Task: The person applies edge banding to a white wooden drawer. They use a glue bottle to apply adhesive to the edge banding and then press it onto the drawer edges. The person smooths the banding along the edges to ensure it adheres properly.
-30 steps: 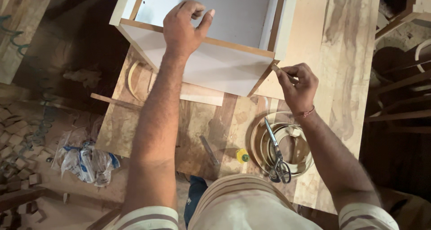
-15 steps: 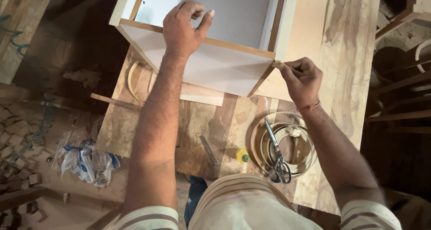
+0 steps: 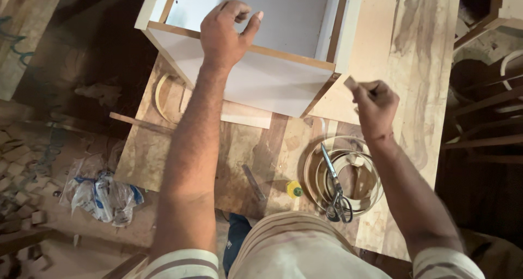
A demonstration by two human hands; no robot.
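Fingers of the left hand [image 3: 224,32] are curling over the near top edge of the white drawer box [image 3: 256,66], which is lying empty on the workbench [image 3: 419,50]. Just right of its corner, the right hand [image 3: 376,102] is pinching an edge-banding strip [image 3: 350,83].

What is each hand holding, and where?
Left hand grips the white open box's upper front edge. Right hand pinches the end of a thin tan strip.

The person wears a cream shirt with brown stripes, short sleeves, and a thin red wrist thread [image 3: 385,138].
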